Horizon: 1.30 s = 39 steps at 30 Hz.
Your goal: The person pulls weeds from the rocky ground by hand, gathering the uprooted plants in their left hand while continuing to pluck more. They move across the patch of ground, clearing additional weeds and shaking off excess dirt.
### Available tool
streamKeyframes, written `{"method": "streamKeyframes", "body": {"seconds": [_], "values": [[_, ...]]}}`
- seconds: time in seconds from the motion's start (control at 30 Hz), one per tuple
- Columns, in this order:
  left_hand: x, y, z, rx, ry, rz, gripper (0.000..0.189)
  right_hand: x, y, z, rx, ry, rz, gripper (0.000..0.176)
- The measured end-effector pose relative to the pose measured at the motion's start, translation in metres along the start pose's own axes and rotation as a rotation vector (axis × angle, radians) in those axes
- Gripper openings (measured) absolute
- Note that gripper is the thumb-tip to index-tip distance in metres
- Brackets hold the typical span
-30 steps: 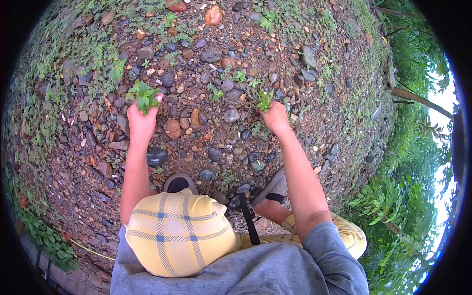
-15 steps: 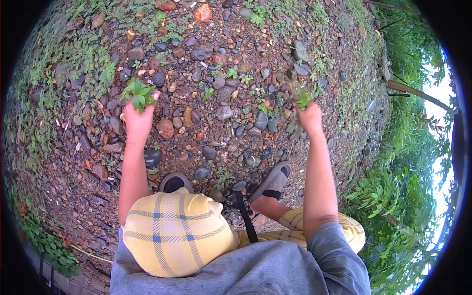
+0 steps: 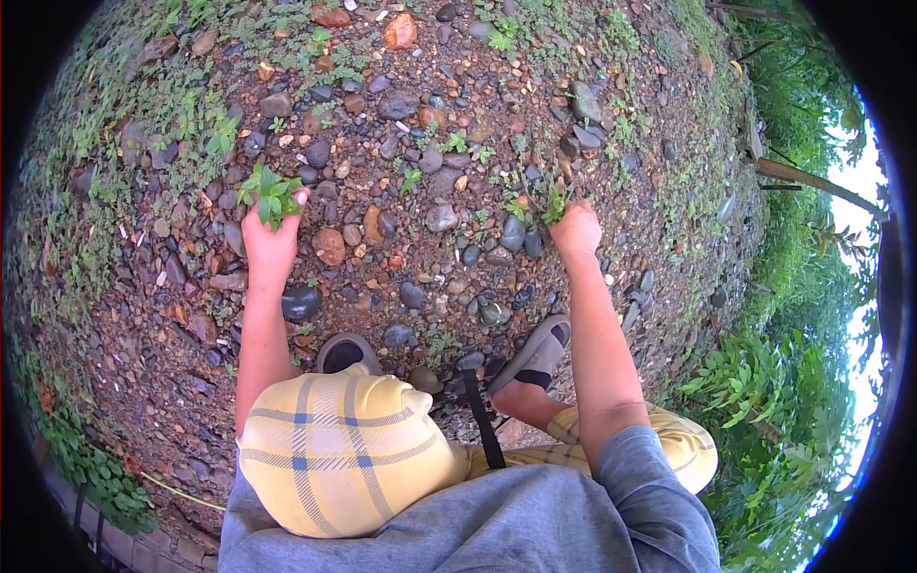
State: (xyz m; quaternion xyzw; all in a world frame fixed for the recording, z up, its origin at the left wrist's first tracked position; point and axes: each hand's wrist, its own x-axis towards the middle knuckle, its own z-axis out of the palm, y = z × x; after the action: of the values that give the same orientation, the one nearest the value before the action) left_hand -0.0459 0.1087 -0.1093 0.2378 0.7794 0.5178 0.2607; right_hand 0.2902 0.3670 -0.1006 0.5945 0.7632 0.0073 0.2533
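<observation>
I crouch over stony ground. My left hand (image 3: 268,237) is closed around a bunch of green weeds (image 3: 270,194), held just above the pebbles. My right hand (image 3: 576,229) reaches forward and its fingers pinch a small green weed (image 3: 554,203) that stands among the stones. More small weeds (image 3: 457,145) grow between my two hands. My knees in yellow plaid fabric (image 3: 344,454) and my sandalled feet (image 3: 540,351) are below the hands.
The ground is a slope of round pebbles, with a dark stone (image 3: 302,303) near my left wrist and an orange stone (image 3: 400,31) at the top. Thick green bushes (image 3: 764,401) stand on the right. More low plants (image 3: 91,468) edge the lower left.
My right hand swung out to the right with a plucked weed, then came back inward and down onto another weed. My left hand kept its bunch and hardly moved.
</observation>
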Motion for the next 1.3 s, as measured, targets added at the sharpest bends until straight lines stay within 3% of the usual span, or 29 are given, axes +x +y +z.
{"method": "streamKeyframes", "body": {"seconds": [0.13,0.27,0.3,0.4,0.5,0.6,0.77,0.93,1.03,1.13,1.3], "values": [[-0.002,-0.001,0.002,0.008,-0.02,0.011,0.019,-0.006,-0.008,0.002,-0.033,0.109,-0.06,0.05],[-0.001,0.007,0.0,0.051,-0.008,0.017,0.019,0.003,-0.01,-0.007,-0.054,-0.004,0.003,0.046],[-0.001,0.007,-0.001,0.031,0.003,0.008,0.019,0.01,-0.012,-0.012,-0.065,-0.117,0.064,0.026],[0.002,0.002,-0.003,-0.001,0.025,-0.008,0.021,0.019,-0.009,-0.006,-0.195,-0.099,-0.064,0.017],[0.004,-0.004,-0.005,0.016,0.027,-0.006,0.022,0.011,-0.004,0.002,-0.168,0.052,-0.161,0.018],[0.001,-0.001,-0.003,0.018,0.03,-0.002,0.023,0.002,-0.002,0.014,-0.1,0.174,-0.152,0.018],[0.004,-0.002,-0.004,0.055,-0.019,-0.048,0.021,0.015,-0.006,0.008,-0.159,-0.011,-0.053,0.018],[0.005,-0.001,-0.006,-0.004,0.034,0.004,0.023,0.016,-0.013,-0.02,-0.139,-0.178,-0.023,0.032],[0.005,-0.003,-0.009,0.017,0.031,0.008,0.023,0.017,-0.013,-0.027,-0.038,-0.192,0.038,0.044],[0.001,0.002,-0.008,0.032,0.03,0.004,0.023,0.032,0.008,-0.022,0.131,-0.242,0.096,0.046],[0.001,0.007,-0.006,0.029,0.024,-0.014,0.022,0.046,0.028,-0.007,0.157,-0.236,0.032,0.04]]}}
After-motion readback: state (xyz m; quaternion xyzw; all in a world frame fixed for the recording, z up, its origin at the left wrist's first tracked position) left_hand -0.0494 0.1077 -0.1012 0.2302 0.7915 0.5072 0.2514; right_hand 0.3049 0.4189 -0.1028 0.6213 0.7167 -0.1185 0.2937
